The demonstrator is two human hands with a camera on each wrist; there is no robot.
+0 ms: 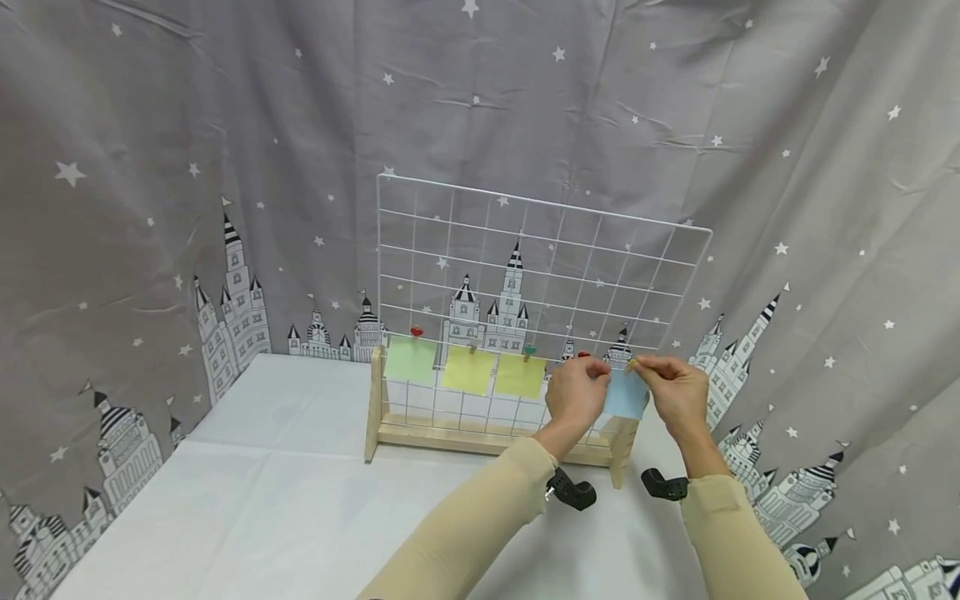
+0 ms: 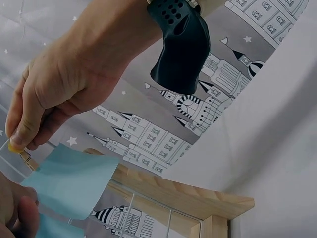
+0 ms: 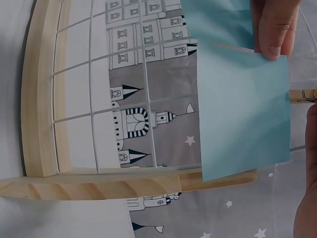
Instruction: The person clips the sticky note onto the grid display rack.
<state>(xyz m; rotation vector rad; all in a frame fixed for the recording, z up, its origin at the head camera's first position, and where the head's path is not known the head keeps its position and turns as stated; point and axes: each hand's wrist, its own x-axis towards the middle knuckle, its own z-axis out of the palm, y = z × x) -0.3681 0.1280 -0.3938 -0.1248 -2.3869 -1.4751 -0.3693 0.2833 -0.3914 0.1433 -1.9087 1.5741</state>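
Note:
A light blue paper note (image 1: 625, 396) hangs against the lower right of a white wire grid (image 1: 555, 200). My left hand (image 1: 577, 392) pinches its upper left corner between thumb and fingers, as the right wrist view shows. At the note's top edge, my right hand (image 1: 677, 393) pinches a small wooden clothespin (image 3: 299, 95) with a yellow top. Another blue note (image 3: 223, 22) sits just left of this one, mostly hidden behind my left hand in the head view. Above that hand shows a red-topped clothespin (image 1: 583, 355).
One green note (image 1: 411, 360) and two yellow notes (image 1: 468, 370) hang farther left under clothespins. The grid stands in a wooden base (image 1: 450, 437) on a white-covered table (image 1: 247, 483). A grey curtain (image 1: 300, 125) with stars and castles hangs behind.

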